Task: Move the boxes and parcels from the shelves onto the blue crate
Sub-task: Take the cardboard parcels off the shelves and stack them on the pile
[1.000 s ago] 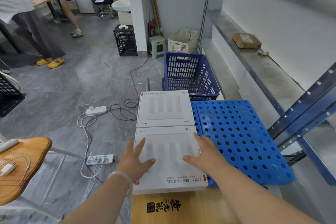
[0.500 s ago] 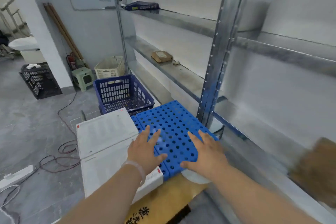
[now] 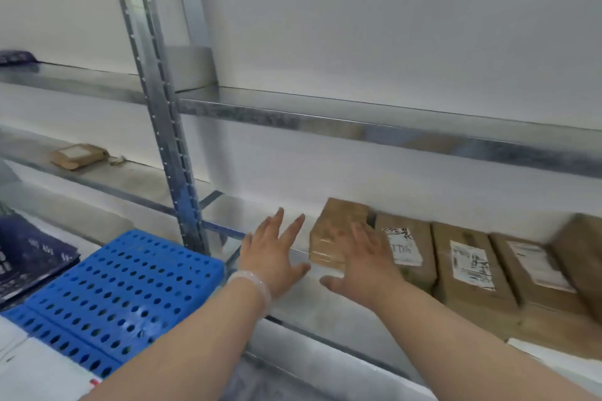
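Both hands, left hand point(image 3: 273, 254) and right hand point(image 3: 361, 260), spread wide, empty, at the leftmost brown parcel point(image 3: 335, 231) on the shelf point(image 3: 325, 306).

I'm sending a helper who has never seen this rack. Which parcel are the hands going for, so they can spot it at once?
Find the row of brown parcels on the shelf right of the blue crate. It is the leftmost parcel, just ahead of the right hand. Unlike its neighbours, its top shows no white label.

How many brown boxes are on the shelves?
6: five in a row on the low shelf at, one far left. More may hide beyond the right edge.
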